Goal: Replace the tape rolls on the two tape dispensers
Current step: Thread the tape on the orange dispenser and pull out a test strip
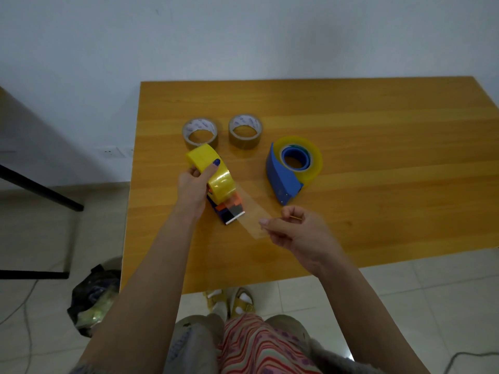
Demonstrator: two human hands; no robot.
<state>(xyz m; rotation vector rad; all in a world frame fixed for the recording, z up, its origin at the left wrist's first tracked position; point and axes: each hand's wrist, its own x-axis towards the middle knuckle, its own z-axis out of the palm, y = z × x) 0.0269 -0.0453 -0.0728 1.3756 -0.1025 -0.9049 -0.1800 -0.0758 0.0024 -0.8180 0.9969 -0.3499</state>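
My left hand [195,184] grips a yellow tape roll [213,171] mounted on an orange and dark blue dispenser [229,209] with a toothed blade, held just above the wooden table [378,130]. A clear strip of tape [251,211] runs from the roll to my right hand [293,230], which pinches its free end. A blue dispenser [283,179] loaded with a pale yellow roll [314,157] lies on the table to the right. Two brown tape rolls, the left one [200,133] and the right one [245,132], lie flat behind the yellow roll.
The table's left edge drops to a tiled floor with a dark bag [91,295] of rubbish. A black metal frame [40,190] stands at the left. A white wall backs the table. My feet in yellow sandals [232,300] are below the near edge.
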